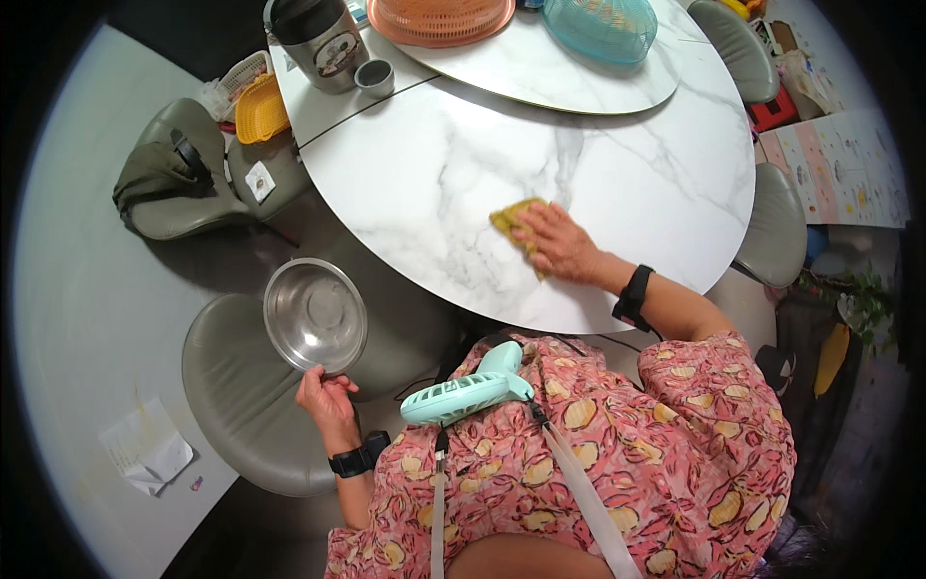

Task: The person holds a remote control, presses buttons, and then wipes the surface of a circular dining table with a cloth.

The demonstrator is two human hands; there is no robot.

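My right hand presses a yellow-green cloth flat on the white marble-patterned round table, close to its near edge. The fingers lie over the cloth and cover part of it. Off the table to the left, my left hand grips the near rim of a shiny metal bowl. The bowl is held over a grey chair, and its inside shows no contents.
A raised round turntable bears an orange basket and a teal mesh cover. A metal pot and small grey cup stand at the far left. Grey chairs surround the table. A mint fan hangs at my chest.
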